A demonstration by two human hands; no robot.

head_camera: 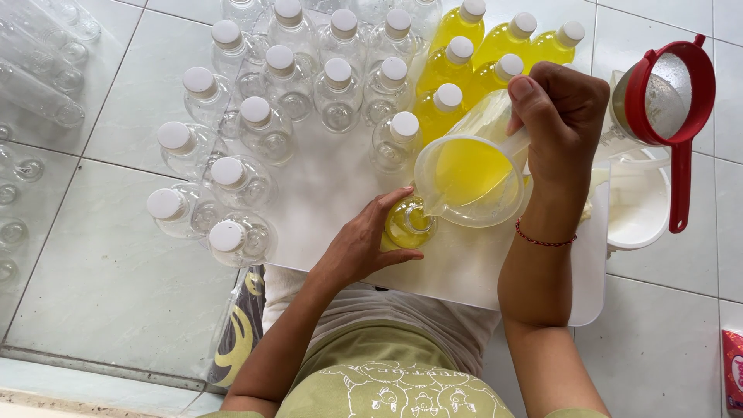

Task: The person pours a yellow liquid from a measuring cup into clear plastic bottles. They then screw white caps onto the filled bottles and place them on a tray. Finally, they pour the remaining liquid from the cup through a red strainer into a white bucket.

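My right hand (559, 116) grips the handle of a clear plastic jug (470, 179) holding yellow liquid, tilted with its spout over an uncapped bottle (408, 224). My left hand (364, 244) wraps around that bottle, which is partly filled with yellow liquid and stands on a white board (325, 186). Behind the jug stand several capped bottles full of yellow liquid (457, 58). To their left stand several capped empty clear bottles (286, 77).
A red-rimmed sieve (667, 97) rests over a white bucket (638, 205) at the right. More uncapped clear bottles (39, 85) lie at the far left on the tiled floor. A red packet (732, 370) shows at the right edge.
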